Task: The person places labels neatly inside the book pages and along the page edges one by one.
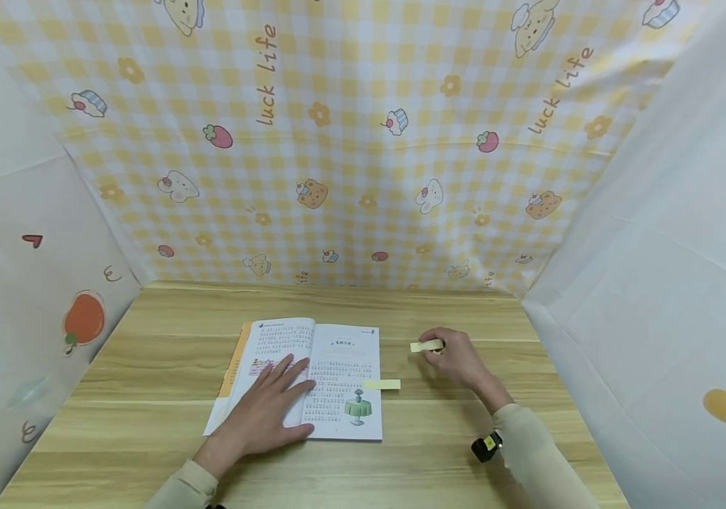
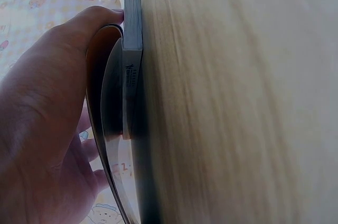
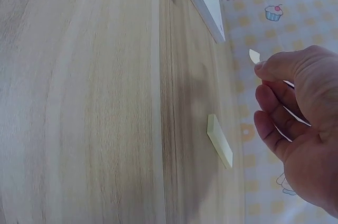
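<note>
An open book (image 1: 343, 353) with printed pages lies on the table. My left hand (image 1: 267, 410) rests spread across its left page and the fold, with the thumb near the bottom edge; the left wrist view shows this hand (image 2: 47, 113) over the curved pages. A pale yellow sticky strip (image 1: 389, 384) lies on the right page and juts past its outer edge. To the right of the book, my right hand (image 1: 454, 357) pinches another yellow sticky strip (image 3: 254, 55) between thumb and fingertip, above the table. Below that hand a small yellow sticky-note pad (image 3: 220, 142) lies on the wood.
The wooden table (image 1: 165, 360) runs back to a yellow checked cloth (image 1: 350, 162) with cartoon prints. White cloths hang at the left (image 1: 13, 283) and right (image 1: 674, 268) sides. A small black device (image 1: 485, 448) sits at the right wrist.
</note>
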`<state>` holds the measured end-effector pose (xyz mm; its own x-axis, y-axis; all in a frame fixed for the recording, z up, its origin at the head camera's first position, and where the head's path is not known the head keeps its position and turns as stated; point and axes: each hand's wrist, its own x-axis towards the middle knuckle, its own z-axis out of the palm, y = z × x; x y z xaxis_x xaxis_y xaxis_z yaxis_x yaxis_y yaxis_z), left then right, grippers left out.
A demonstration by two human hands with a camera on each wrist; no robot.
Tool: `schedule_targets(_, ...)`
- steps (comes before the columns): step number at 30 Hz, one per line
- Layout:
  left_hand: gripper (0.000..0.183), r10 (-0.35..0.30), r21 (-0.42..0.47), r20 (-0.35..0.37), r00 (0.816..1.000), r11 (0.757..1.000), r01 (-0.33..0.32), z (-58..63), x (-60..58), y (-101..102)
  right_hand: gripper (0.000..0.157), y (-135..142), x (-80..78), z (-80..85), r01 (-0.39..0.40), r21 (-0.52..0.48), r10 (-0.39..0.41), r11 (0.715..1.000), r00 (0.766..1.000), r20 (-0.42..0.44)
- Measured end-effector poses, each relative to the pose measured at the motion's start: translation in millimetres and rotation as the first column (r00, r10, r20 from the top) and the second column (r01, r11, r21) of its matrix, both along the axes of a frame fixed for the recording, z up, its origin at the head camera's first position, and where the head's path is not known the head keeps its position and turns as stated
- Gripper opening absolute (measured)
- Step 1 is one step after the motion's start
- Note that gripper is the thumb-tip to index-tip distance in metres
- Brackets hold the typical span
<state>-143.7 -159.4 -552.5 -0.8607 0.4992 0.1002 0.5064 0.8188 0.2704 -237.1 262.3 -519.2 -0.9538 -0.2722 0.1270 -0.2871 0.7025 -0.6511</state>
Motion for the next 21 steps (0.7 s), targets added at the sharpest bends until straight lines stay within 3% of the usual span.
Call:
schedule_targets(11,0.077,-0.002,0.008,-0.008,1.000,1.000,0.002,-2.4,0.0,-0.7,0.027,-4.8,-4.0,-3.1,-0.014,0.007,0.014,1.000,0.999,-0.034)
schedule_targets(21,0.076,-0.001,0.007,-0.012,1.000,1.000,0.001,-3.0,0.5,-1.1,0.028,-9.2,-9.1,-6.6,-0.006,-0.050,0.007,0.999,0.999,0.037)
